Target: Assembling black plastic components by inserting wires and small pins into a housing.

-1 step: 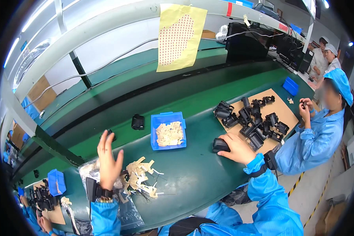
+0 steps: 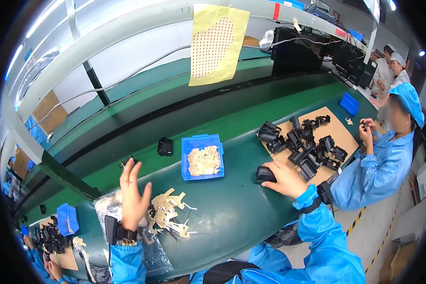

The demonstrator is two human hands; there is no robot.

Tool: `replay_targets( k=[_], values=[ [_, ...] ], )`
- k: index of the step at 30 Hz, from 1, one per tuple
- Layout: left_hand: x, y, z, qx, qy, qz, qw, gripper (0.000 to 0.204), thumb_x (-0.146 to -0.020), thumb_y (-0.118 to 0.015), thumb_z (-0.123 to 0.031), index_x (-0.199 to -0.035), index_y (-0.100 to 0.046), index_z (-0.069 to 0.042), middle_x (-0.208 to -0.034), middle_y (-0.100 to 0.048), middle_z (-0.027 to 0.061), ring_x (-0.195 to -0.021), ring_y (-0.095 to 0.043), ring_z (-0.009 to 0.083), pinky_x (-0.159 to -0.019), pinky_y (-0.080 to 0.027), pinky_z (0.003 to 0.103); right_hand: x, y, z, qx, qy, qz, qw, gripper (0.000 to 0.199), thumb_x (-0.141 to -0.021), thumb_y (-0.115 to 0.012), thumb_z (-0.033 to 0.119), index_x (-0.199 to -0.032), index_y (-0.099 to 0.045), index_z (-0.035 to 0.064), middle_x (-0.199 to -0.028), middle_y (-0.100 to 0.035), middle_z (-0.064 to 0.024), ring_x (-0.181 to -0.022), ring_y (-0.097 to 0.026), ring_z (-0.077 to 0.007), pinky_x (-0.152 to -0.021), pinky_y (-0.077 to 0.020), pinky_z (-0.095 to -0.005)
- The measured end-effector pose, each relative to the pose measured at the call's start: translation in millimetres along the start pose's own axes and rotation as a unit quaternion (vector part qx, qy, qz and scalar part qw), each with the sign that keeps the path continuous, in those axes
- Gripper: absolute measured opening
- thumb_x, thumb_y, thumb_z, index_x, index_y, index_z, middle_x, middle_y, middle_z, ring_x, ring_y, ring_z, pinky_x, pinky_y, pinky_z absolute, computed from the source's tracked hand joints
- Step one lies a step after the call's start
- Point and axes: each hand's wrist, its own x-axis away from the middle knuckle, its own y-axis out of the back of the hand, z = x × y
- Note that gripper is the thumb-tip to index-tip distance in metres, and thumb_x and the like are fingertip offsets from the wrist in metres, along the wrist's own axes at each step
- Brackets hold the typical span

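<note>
My right hand (image 2: 286,180) is closed round a black plastic housing (image 2: 264,175) that rests on the green bench, left of a cardboard sheet. My left hand (image 2: 135,199) is raised over the bench with fingers stretched and thumb apart, holding nothing. Just beyond its fingertips a small black part (image 2: 124,164) is partly hidden by them. Another black housing (image 2: 165,146) lies farther off on the green belt. Between my hands stands a blue bin (image 2: 202,178) full of small cream paper pieces (image 2: 204,161). A loose pile of cream strips (image 2: 168,208) with thin wires lies right of my left hand.
Many black housings (image 2: 298,142) are heaped on the cardboard sheet (image 2: 343,132) at right. A co-worker in blue (image 2: 378,161) sits beyond it, near another blue bin (image 2: 349,103). A clear plastic bag (image 2: 154,258) lies near my left forearm. A yellow sheet (image 2: 217,47) hangs from the overhead rail.
My left hand has shifted slightly to the right and down, and more of the small black part beyond its fingertips shows. My right hand stays on the housing.
</note>
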Motion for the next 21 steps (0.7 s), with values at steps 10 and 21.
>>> replay_targets(
  k=[10,21],
  values=[
    [16.1,-46.8,-30.7,0.212,0.007,0.034,0.977,0.034,-0.083,-0.072,-0.013,-0.113,-0.058,-0.006,-0.100,-0.059,0.0122,-0.090,-0.060,0.0257,-0.069,-0.050,0.034,-18.6,-36.6,101.6,-0.362,0.076,0.169,0.914,0.037,-0.091,-0.067,0.012,-0.121,-0.047,0.0021,-0.116,-0.061,-0.0126,-0.111,-0.059,-0.0200,-0.096,-0.0468,-0.0351],
    [22.9,-22.3,-37.2,0.218,0.130,0.159,0.954,0.030,-0.090,-0.065,-0.021,-0.110,-0.061,0.001,-0.098,-0.064,0.0151,-0.084,-0.061,0.0280,-0.076,-0.049,0.038,-11.5,-110.9,111.2,-0.687,-0.142,0.105,0.705,0.021,-0.099,-0.057,0.013,-0.116,-0.047,0.0052,-0.118,-0.060,-0.0085,-0.114,-0.055,-0.0134,-0.101,-0.0434,-0.0317]
  ],
)
